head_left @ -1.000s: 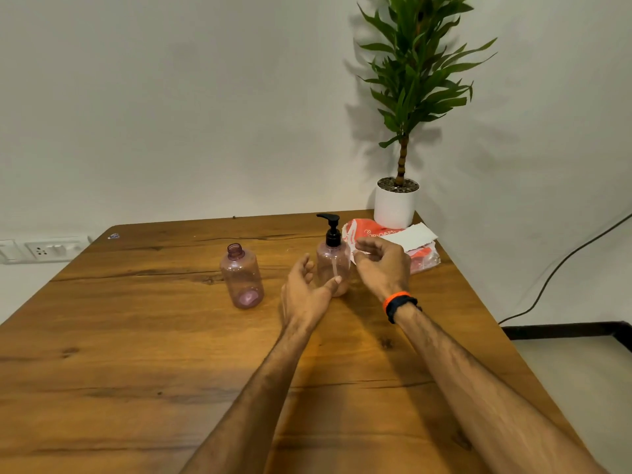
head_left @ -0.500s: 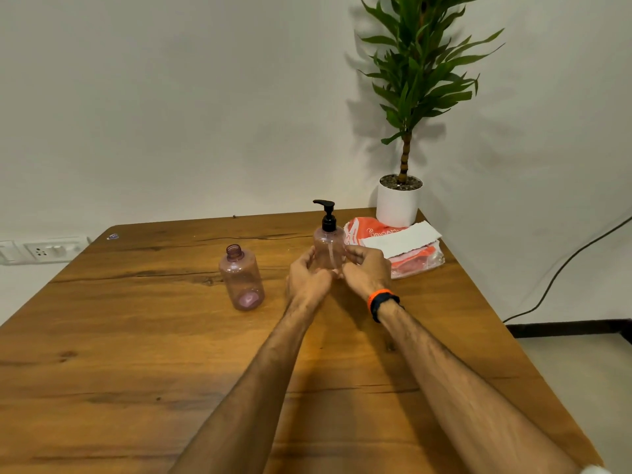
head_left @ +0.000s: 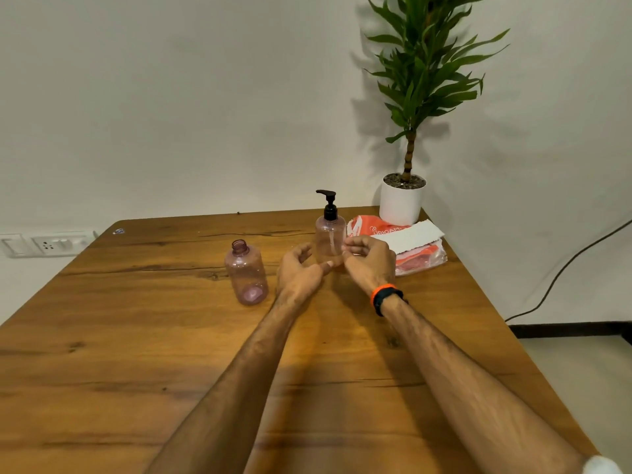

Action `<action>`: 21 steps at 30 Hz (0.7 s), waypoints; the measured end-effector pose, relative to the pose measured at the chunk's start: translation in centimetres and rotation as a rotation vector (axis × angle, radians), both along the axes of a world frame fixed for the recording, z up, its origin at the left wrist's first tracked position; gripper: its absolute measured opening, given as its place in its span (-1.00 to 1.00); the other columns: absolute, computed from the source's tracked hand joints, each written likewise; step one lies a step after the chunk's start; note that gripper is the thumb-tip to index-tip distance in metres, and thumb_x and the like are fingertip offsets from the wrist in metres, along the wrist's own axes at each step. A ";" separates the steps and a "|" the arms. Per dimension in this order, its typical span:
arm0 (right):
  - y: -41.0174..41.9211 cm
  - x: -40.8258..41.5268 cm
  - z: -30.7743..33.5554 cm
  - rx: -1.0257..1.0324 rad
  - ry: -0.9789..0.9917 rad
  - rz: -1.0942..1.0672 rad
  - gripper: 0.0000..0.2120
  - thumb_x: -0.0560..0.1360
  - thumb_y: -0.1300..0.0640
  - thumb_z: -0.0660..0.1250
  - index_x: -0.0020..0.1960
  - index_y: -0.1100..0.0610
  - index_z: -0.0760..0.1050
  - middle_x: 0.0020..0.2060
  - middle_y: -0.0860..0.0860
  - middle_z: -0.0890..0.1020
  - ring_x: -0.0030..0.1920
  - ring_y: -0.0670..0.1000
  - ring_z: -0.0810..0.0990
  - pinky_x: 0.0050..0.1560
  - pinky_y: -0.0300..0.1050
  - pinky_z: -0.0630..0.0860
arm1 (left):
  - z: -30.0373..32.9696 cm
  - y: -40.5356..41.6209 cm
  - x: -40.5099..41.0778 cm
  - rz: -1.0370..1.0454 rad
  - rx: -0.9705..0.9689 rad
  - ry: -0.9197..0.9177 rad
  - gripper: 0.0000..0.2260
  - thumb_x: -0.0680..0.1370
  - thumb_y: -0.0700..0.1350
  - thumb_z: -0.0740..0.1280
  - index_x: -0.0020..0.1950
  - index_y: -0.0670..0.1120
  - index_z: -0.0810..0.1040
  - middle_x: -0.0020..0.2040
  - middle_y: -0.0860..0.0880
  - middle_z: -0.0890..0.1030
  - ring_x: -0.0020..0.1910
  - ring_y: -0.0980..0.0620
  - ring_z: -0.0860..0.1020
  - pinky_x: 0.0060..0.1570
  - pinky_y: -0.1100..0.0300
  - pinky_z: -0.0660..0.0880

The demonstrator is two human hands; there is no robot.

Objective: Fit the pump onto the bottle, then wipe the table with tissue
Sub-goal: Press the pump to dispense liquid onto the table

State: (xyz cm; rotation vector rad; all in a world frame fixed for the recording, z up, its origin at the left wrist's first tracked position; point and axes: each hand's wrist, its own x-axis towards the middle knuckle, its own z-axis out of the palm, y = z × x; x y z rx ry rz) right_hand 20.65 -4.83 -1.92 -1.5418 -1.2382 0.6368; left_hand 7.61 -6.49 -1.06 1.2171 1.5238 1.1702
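Note:
A clear pink bottle (head_left: 330, 239) stands upright on the wooden table (head_left: 136, 336), with a black pump (head_left: 329, 203) seated on its neck. My left hand (head_left: 298, 273) is just left of its base, fingers spread and curled, thumb tip near the bottle's foot. At the bottle's right side is my right hand (head_left: 369, 261), its fingers loosely curled and their tips close to the wall; it wears an orange and black wristband. Neither hand wraps the bottle. Right of my right hand lies an orange tissue pack (head_left: 417, 251) with a white sheet on top.
A second pink bottle (head_left: 246, 275) with an open neck stands left of my left hand. A potted plant in a white pot (head_left: 402, 203) sits at the far right corner. The table's right edge runs close past the tissue pack. A wall socket (head_left: 48, 244) is at far left.
Half a second ago both hands were clasped around the pumped bottle. They have since loosened and drawn slightly apart, and the bottle stands on the table.

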 end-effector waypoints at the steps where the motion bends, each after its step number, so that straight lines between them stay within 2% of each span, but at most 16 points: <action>1: -0.5 -0.2 0.0 0.016 -0.003 0.022 -0.84 0.39 0.21 0.44 -0.08 -0.01 0.64 -0.31 -0.23 0.63 -0.22 -0.28 0.60 -0.05 -0.25 0.57 | -0.2 -0.7 -0.4 0.015 0.015 0.016 -0.36 0.38 -0.09 0.54 0.41 -0.06 0.42 0.35 -0.02 0.53 0.23 0.07 0.52 0.30 0.02 0.47; 4: -2.2 -1.6 -0.1 0.035 -0.018 0.108 -0.85 0.41 0.20 0.45 -0.07 -0.01 0.63 -0.28 -0.22 0.64 -0.22 -0.27 0.61 -0.14 -0.37 0.54 | -0.9 -3.1 -2.3 0.070 0.091 0.019 -0.51 0.40 -0.12 0.53 0.30 -0.07 0.52 0.20 0.03 0.62 -0.09 0.35 0.53 0.10 0.21 0.56; 7: -3.5 -3.4 -0.3 0.048 -0.050 0.182 -0.82 0.41 0.19 0.45 -0.01 0.03 0.62 -0.24 -0.21 0.64 -0.20 -0.25 0.62 -0.17 -0.45 0.52 | -1.6 -5.2 -5.0 0.155 0.124 -0.009 -0.62 0.40 -0.14 0.53 0.19 -0.08 0.58 0.11 0.01 0.66 -0.07 0.25 0.61 0.09 0.18 0.59; 10: -4.2 -5.7 -0.4 0.045 -0.062 0.245 -0.82 0.40 0.17 0.45 -0.01 0.03 0.60 -0.19 -0.17 0.65 -0.19 -0.19 0.64 -0.05 -0.26 0.62 | -2.2 -6.7 -8.3 0.247 0.123 -0.027 -0.69 0.37 -0.13 0.55 0.09 -0.03 0.61 0.01 0.01 0.69 -0.06 0.18 0.65 0.05 0.19 0.60; 12: -4.4 -7.5 -0.5 0.039 -0.091 0.268 -0.78 0.38 0.13 0.47 0.02 0.03 0.58 -0.15 -0.15 0.65 -0.17 -0.19 0.63 0.00 -0.18 0.63 | -2.5 -7.5 -10.5 0.306 0.131 0.009 -0.68 0.36 -0.10 0.56 0.07 -0.03 0.60 -0.01 0.03 0.69 -0.08 0.19 0.65 -0.08 0.32 0.57; 14: -4.3 -9.3 -0.7 0.032 -0.135 0.290 -0.66 0.35 0.05 0.50 0.10 0.04 0.56 -0.06 -0.14 0.65 -0.11 -0.17 0.62 0.06 -0.13 0.61 | -2.9 -7.9 -12.7 0.341 0.125 0.073 -0.69 0.38 -0.11 0.54 0.09 -0.01 0.58 0.05 0.03 0.67 -0.08 0.22 0.62 -0.19 0.44 0.49; 15: -4.2 -10.1 -0.8 0.026 -0.164 0.298 -0.56 0.33 0.01 0.51 0.17 0.05 0.54 0.01 -0.11 0.65 -0.04 -0.15 0.62 0.10 -0.10 0.60 | -3.2 -8.1 -13.6 0.330 0.107 0.113 -0.67 0.40 -0.11 0.52 0.14 -0.01 0.57 0.11 0.02 0.66 -0.04 0.20 0.61 -0.16 0.42 0.50; 17: -3.8 -11.8 -0.9 0.011 -0.230 0.304 -0.36 0.30 -0.08 0.54 0.31 0.06 0.45 0.18 -0.04 0.61 0.12 -0.06 0.59 0.18 -0.08 0.55 | -3.8 -8.5 -15.5 0.267 0.077 0.257 -0.60 0.44 -0.07 0.48 0.26 -0.03 0.52 0.22 -0.01 0.61 0.12 0.09 0.58 0.06 0.22 0.56; 19: -3.2 -13.1 -0.9 -0.014 -0.258 0.301 -0.21 0.26 -0.14 0.55 0.39 0.06 0.36 0.29 0.01 0.54 0.25 0.02 0.53 0.25 -0.06 0.49 | -4.6 -8.6 -17.1 0.187 0.070 0.528 -0.54 0.47 0.01 0.45 0.33 -0.06 0.48 0.26 -0.05 0.57 0.23 -0.02 0.53 0.24 0.06 0.50; 21: -2.7 -14.0 -0.9 -0.035 -0.238 0.294 -0.13 0.22 -0.17 0.57 0.41 0.07 0.31 0.32 0.02 0.52 0.28 0.05 0.49 0.26 -0.07 0.46 | -5.6 -8.6 -18.0 0.088 0.054 0.768 -0.51 0.49 0.09 0.39 0.36 -0.10 0.46 0.32 -0.10 0.53 0.33 -0.08 0.45 0.35 0.02 0.38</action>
